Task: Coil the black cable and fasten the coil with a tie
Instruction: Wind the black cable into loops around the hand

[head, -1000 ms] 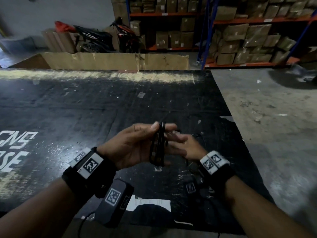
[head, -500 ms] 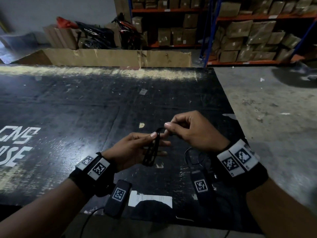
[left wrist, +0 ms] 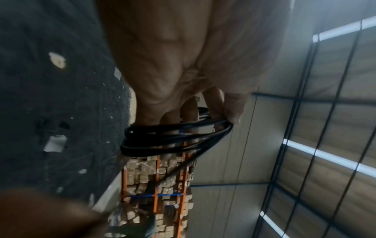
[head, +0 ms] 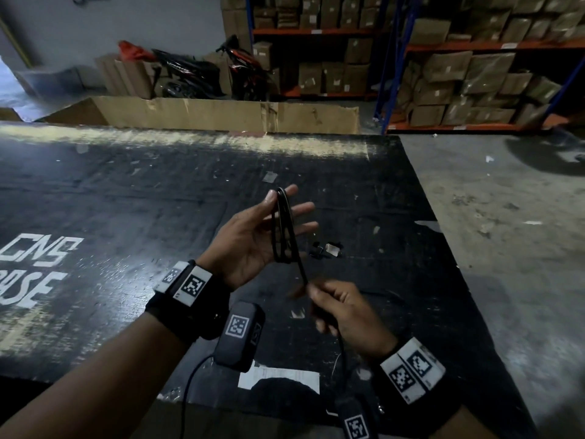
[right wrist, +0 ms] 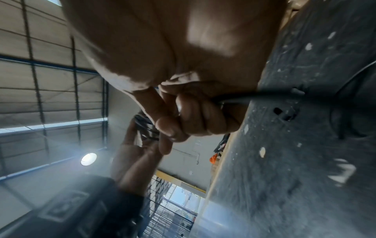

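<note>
The black cable [head: 282, 229] hangs as a narrow coil of several loops over my left hand [head: 250, 239], which is raised above the black table [head: 126, 191]. The fingers point straight out. In the left wrist view the loops [left wrist: 173, 136] go round the fingers, and the thumb [left wrist: 234, 111] presses on them. One strand runs down from the coil into my right hand [head: 345, 312], which grips it in curled fingers [right wrist: 193, 116] nearer to me. The rest of the cable [right wrist: 264, 95] trails onto the table. Small black pieces and a clear bit [head: 326, 250] lie just right of the coil.
A white paper label [head: 278, 378] lies near the table's front edge. A cardboard sheet [head: 205, 114] stands along the far edge. Bare concrete floor [head: 490, 232] is on the right, with shelves of boxes [head: 459, 74] and parked motorbikes [head: 190, 71] behind.
My right hand left the top of the coil and dropped toward me, drawing a strand down with it. My left hand rose and spread its fingers, still carrying the coil.
</note>
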